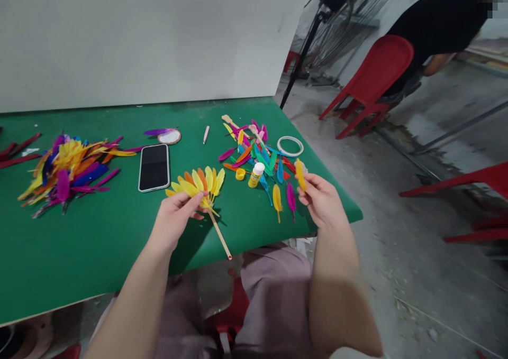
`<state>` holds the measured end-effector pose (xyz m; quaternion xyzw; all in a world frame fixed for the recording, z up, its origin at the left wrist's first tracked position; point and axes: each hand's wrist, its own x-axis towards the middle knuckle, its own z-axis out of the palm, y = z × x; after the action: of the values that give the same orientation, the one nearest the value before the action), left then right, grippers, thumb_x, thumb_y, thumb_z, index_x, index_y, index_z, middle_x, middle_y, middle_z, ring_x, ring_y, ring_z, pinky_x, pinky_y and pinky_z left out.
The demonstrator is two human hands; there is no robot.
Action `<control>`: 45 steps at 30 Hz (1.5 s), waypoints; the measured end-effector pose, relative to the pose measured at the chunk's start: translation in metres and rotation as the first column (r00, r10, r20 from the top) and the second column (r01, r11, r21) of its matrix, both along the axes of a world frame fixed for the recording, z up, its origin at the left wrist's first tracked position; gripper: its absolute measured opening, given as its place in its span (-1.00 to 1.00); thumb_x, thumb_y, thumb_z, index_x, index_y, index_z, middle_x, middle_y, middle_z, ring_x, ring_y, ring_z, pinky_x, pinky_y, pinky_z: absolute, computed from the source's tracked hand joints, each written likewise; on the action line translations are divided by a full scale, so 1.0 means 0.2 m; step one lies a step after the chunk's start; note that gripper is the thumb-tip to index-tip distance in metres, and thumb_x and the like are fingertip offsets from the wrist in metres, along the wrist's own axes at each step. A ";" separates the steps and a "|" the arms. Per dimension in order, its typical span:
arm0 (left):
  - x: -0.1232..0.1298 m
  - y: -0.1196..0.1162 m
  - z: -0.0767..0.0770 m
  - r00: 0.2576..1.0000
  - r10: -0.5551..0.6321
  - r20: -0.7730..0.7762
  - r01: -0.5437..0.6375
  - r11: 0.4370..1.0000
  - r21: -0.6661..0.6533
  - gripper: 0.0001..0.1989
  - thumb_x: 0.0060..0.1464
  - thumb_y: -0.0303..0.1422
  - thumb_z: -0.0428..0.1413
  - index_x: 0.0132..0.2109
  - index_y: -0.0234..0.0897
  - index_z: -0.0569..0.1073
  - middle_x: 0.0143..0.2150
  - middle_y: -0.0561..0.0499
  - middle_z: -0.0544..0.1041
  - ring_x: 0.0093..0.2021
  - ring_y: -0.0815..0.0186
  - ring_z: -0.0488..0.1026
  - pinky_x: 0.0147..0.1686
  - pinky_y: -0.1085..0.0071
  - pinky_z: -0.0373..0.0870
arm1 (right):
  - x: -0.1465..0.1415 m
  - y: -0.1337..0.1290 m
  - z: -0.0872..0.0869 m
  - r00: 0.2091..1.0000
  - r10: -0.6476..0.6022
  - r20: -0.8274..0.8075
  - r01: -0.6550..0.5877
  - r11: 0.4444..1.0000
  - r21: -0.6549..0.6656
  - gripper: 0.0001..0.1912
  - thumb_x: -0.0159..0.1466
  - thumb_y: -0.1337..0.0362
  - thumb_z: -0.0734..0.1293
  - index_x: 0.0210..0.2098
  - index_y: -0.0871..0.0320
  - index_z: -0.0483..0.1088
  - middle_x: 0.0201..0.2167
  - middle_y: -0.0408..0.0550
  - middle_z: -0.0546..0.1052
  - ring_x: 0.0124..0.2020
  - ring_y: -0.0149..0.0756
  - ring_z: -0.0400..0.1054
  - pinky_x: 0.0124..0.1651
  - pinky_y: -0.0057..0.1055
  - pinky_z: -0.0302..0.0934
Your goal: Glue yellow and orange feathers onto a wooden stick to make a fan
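Note:
My left hand (178,215) pinches a fan of yellow and orange feathers (197,182) where it meets a thin wooden stick (220,235), which slants down toward the table's front edge. Off to the right, my right hand (321,198) holds a single yellow feather (300,175) upright between thumb and fingers. Between the hands stand a small glue bottle with a white cap (256,174) and a yellow cap (240,174). A loose yellow feather (277,199) and a magenta feather (291,198) lie near my right hand.
On the green table (115,242) lie a large feather pile (71,163), a phone (154,167), a round white piece (169,136), a tape roll (290,146) and mixed feathers (260,150). Beyond the right edge, a person in black (440,20) sits on a red chair (377,73).

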<state>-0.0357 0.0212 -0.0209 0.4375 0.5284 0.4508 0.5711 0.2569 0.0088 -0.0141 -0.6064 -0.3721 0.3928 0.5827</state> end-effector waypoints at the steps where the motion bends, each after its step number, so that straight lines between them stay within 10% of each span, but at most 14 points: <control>1: 0.00 0.00 0.00 1.000 -0.001 -0.002 0.001 1.000 0.001 -0.68 -0.15 -0.18 0.24 -0.29 -0.33 0.56 -0.41 -0.03 0.57 -0.47 0.36 0.48 -0.53 0.51 0.39 | -0.01 0.00 0.00 1.000 0.006 0.003 -0.006 1.000 0.015 -0.76 -0.03 0.16 0.39 -0.38 0.14 0.47 -0.09 -0.01 0.47 -0.66 -0.64 0.03 -0.71 -0.55 -0.10; 10: 0.00 0.01 0.01 1.000 -0.005 -0.017 0.005 1.000 -0.007 -0.70 -0.13 -0.19 0.23 -0.29 -0.33 0.56 -0.42 -0.03 0.57 -0.47 0.36 0.49 -0.53 0.53 0.38 | 0.03 0.01 -0.09 0.997 -0.050 -0.066 0.050 0.999 -0.004 -0.74 -0.07 0.23 0.43 -0.35 0.11 0.49 -0.43 -0.14 0.50 -0.50 -0.46 0.35 -0.36 -0.40 0.35; 21: -0.02 0.03 -0.01 0.999 -0.011 -0.034 0.010 1.000 -0.021 -0.68 -0.15 -0.18 0.24 -0.31 -0.35 0.55 -0.40 -0.03 0.57 -0.48 0.38 0.48 -0.57 0.55 0.39 | 0.02 -0.03 -0.11 0.960 0.109 -0.259 -0.125 0.991 -0.047 -0.65 -0.11 0.31 0.46 -0.28 0.03 0.50 -0.35 -0.16 0.54 -0.42 -0.47 0.41 -0.28 -0.50 0.36; 26: -0.05 0.03 -0.02 0.999 -0.008 -0.038 0.008 1.000 -0.005 -0.66 -0.16 -0.19 0.24 -0.26 -0.35 0.53 -0.39 -0.03 0.56 -0.47 0.38 0.48 -0.57 0.54 0.41 | 0.06 -0.01 -0.17 0.990 -0.013 0.141 0.020 0.999 -0.047 -0.63 -0.01 0.23 0.34 -0.18 0.09 0.47 -0.33 -0.05 0.55 -0.41 -0.33 0.42 -0.23 -0.26 0.35; 32: -0.08 0.03 -0.05 0.999 -0.030 -0.039 0.029 1.000 -0.007 -0.65 -0.16 -0.23 0.24 -0.22 -0.33 0.43 -0.43 0.01 0.55 -0.48 0.37 0.49 -0.58 0.54 0.41 | 0.06 0.01 -0.18 0.822 -0.235 0.520 0.253 0.967 0.037 -0.69 0.03 0.25 0.28 -0.24 0.15 0.50 -0.11 0.07 0.50 -0.07 -0.07 0.30 0.07 -0.01 0.08; 36: -0.10 0.04 -0.05 0.998 -0.022 -0.063 0.019 0.999 -0.036 -0.63 -0.17 -0.24 0.24 -0.20 -0.30 0.37 -0.44 0.06 0.54 -0.48 0.37 0.50 -0.57 0.54 0.41 | -0.01 -0.02 -0.13 0.648 -0.072 0.759 0.206 0.975 -0.084 -0.68 0.11 0.17 0.25 -0.22 0.14 0.49 -0.32 0.02 0.54 -0.30 -0.17 0.36 -0.16 -0.20 0.19; 45: -0.11 0.03 -0.04 0.998 -0.036 -0.059 0.034 0.999 -0.027 -0.65 -0.16 -0.26 0.22 -0.22 -0.30 0.35 -0.45 0.07 0.53 -0.48 0.39 0.50 -0.56 0.55 0.41 | -0.15 -0.05 -0.12 0.647 0.322 0.691 -0.038 0.919 -0.393 -0.51 0.02 0.32 0.33 -0.01 0.10 0.39 -0.49 -0.15 0.43 -0.48 -0.32 0.27 -0.37 -0.37 0.13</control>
<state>-0.0587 0.0274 -0.0279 0.4527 0.5432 0.4206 0.5684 0.2273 -0.0021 -0.0375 -0.7642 -0.5617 0.2266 0.2218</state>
